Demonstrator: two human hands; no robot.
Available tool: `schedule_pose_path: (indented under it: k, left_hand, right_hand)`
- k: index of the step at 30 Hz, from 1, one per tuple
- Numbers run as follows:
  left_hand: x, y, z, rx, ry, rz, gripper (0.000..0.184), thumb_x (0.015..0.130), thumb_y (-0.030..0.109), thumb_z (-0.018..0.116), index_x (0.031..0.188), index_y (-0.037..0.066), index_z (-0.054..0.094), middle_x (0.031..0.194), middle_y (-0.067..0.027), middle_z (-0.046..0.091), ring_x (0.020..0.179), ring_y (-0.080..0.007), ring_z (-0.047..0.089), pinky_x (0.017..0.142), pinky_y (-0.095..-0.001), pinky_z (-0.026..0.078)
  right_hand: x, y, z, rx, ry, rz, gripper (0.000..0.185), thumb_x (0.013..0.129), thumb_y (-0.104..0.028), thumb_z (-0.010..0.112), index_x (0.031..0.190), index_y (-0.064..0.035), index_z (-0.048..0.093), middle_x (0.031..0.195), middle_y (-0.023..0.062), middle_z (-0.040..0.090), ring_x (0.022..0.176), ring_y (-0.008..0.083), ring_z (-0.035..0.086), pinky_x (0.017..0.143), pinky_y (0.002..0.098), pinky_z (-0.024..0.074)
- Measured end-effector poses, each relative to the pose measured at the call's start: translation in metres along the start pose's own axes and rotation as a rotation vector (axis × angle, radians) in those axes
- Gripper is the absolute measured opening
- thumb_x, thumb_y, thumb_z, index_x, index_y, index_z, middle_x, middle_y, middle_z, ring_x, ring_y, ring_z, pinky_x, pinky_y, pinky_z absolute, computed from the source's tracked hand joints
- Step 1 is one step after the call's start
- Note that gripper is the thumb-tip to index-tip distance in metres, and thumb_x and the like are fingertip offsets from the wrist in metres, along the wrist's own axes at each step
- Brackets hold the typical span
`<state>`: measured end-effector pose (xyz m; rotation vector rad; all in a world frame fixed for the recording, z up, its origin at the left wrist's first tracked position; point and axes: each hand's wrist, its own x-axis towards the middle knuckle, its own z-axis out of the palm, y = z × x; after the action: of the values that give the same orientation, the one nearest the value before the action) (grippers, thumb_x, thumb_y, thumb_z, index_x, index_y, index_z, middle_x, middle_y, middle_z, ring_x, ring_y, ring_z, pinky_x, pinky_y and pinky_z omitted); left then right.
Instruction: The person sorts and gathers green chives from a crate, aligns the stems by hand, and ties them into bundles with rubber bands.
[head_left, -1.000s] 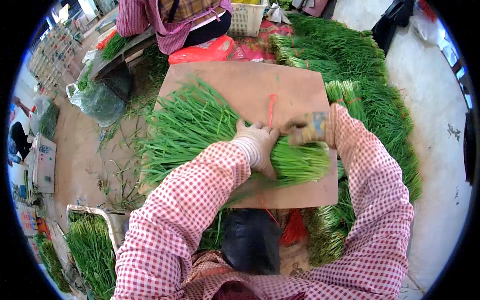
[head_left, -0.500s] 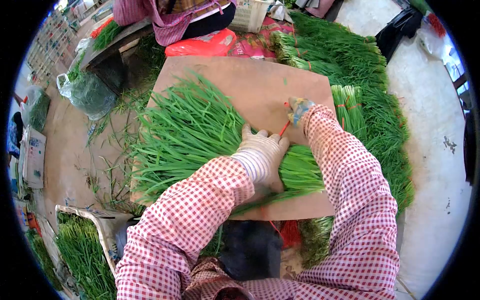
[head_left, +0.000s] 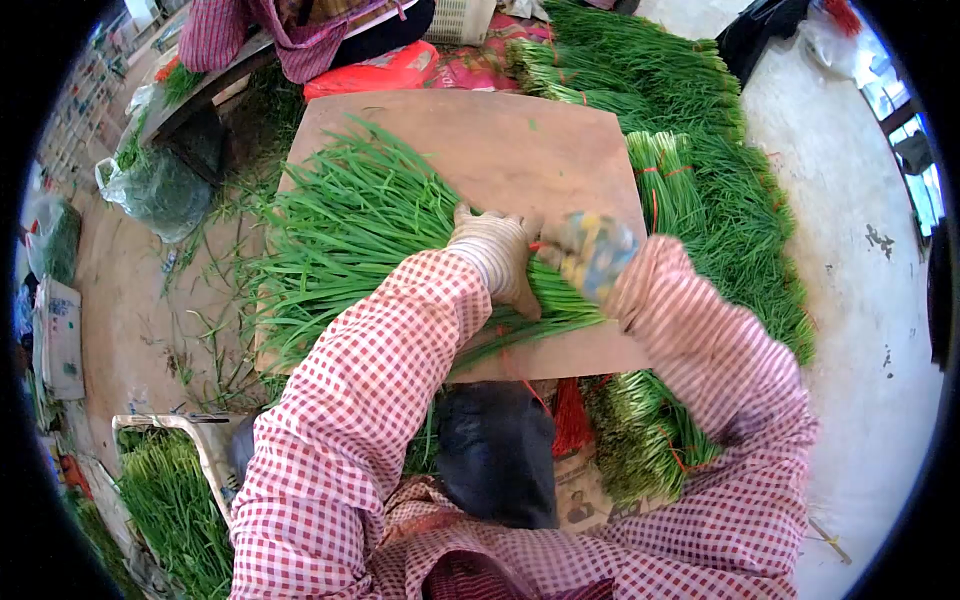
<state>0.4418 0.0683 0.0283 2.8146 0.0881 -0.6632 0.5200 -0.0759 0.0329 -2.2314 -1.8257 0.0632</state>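
The greens lie in a loose bunch across the board, their leafy tips fanned out to the left and a few reaching past its edge, their stalks narrowing to the right. Our left hand, in a pale glove, presses down over the middle of the bunch, fingers spread. Our right hand, in a patterned glove, is blurred above the stalk ends; its fingers look curled, but we cannot tell if they pinch anything. A bit of red tie shows between our 2 hands.

Just beside the board's right edge stand out 2 paler bundles with red ties, and past them spreads a long heap of greens. Below the near edge we see a black cover, with red strings beside it. At lower left, a crate holds more greens. A clear bag sits on the floor to the left. Beyond the far edge are a red bag, a white basket and 1 other person.
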Motion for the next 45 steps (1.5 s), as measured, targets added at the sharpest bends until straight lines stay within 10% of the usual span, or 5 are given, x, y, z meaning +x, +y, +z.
schedule_pose_path:
  k: [5,17,29,34,45]
  left_hand:
    - [-0.002,0.002,0.000,0.030,-0.007,0.023,0.108,0.050,0.054,0.081,0.142,0.025,0.033,0.133,-0.0090,0.051,0.125,-0.0268,0.046,0.103,-0.0605,0.027]
    - [0.001,0.004,-0.003,0.032,-0.013,0.021,0.112,0.045,0.054,0.083,0.140,0.022,0.034,0.130,-0.0138,0.052,0.125,-0.0315,0.046,0.102,-0.0582,0.030]
    - [0.008,-0.001,-0.004,-0.010,0.005,0.076,0.110,0.045,0.051,0.083,0.140,0.022,0.035,0.125,-0.0125,0.056,0.118,-0.0325,0.052,0.098,-0.0554,0.034]
    - [0.008,0.001,-0.004,-0.002,-0.018,0.048,0.107,0.045,0.050,0.083,0.138,0.022,0.038,0.124,-0.0124,0.057,0.117,-0.0324,0.053,0.098,-0.0557,0.034]
    - [0.012,-0.007,0.006,-0.066,0.053,0.099,0.103,0.047,0.052,0.084,0.134,0.015,0.043,0.125,-0.0143,0.058,0.118,-0.0319,0.053,0.096,-0.0476,0.039]
  right_hand:
    - [-0.012,-0.019,-0.001,0.244,-0.165,0.368,0.018,0.087,-0.018,0.061,0.100,-0.0054,0.063,0.095,0.0150,0.063,0.087,0.0301,0.062,0.077,0.0389,0.0487]
    - [-0.035,-0.002,-0.005,-0.115,-0.354,0.424,0.109,0.062,-0.063,0.074,0.140,-0.0001,0.030,0.139,0.0203,0.040,0.130,0.0373,0.038,0.110,0.0422,0.0288]
    - [-0.033,0.027,0.001,0.176,-0.327,0.300,0.101,0.054,-0.041,0.085,0.135,-0.0014,0.039,0.124,0.0221,0.052,0.119,0.0380,0.047,0.101,0.0424,0.0393]
    - [-0.064,-0.010,-0.019,-0.140,0.254,0.201,0.058,0.071,-0.022,0.075,0.121,-0.0016,0.053,0.120,0.0201,0.054,0.113,0.0358,0.052,0.095,0.0408,0.0438]
    - [-0.092,-0.064,0.072,0.414,-0.026,0.037,0.039,0.080,-0.014,0.060,0.119,-0.0154,0.060,0.111,0.0160,0.060,0.102,0.0360,0.059,0.085,0.0405,0.0488]
